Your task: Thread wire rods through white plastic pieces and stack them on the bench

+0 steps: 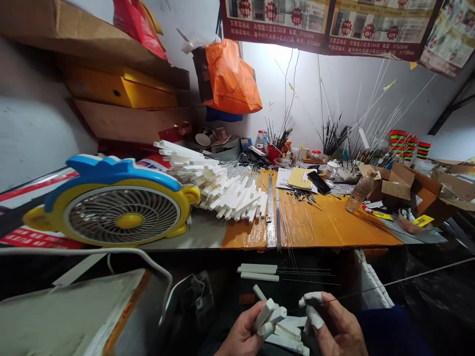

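My left hand (246, 330) is closed around several short white foam sticks (267, 313), their squared ends pointing up and forward. Close by on the right, my right hand (339, 326) has white wrapping on its thumb and index fingertip. A thin dark rod (401, 281) runs between those two fingers and stretches far out to the right; its near end by the foam sticks is hard to make out. More white foam sticks (287, 341) lie below and between the hands. Just beyond, white sticks with thin wires (259, 268) rest on a dark surface.
A large heap of white foam sticks (230, 190) covers the bench left of a metal ruler (271, 212). A blue and yellow fan (128, 207) stands at left. Rightward are a phone (318, 182), a bottle (360, 192) and cardboard boxes (397, 184). A white cable (148, 267) hangs at the front left.
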The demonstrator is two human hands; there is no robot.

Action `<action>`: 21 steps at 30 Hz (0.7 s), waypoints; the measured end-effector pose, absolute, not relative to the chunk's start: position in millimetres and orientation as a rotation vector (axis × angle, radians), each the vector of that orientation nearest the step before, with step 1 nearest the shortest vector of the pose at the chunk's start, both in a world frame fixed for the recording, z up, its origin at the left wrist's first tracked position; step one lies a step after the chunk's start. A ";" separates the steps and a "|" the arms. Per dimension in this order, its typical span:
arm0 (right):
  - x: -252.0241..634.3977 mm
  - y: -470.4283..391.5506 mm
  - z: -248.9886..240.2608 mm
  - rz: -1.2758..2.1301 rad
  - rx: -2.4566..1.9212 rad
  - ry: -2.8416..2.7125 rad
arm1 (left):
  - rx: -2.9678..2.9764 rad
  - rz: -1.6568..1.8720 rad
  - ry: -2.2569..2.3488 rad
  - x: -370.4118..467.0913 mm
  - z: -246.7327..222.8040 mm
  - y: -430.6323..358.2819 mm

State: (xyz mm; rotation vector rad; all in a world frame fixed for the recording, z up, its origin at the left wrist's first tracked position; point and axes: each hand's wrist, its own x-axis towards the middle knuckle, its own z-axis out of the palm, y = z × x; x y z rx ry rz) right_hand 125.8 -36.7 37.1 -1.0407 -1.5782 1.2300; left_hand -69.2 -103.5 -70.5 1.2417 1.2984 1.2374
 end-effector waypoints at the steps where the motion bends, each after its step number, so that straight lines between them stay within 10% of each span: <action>1: 124.8 -36.5 37.6 1.252 -1.038 -1.607 | 1.272 1.227 1.287 -69.0 -67.7 -103.9; 21: 125.7 -10.6 15.6 1.365 -1.120 -1.651 | 1.304 1.040 1.275 -72.5 -25.4 -100.7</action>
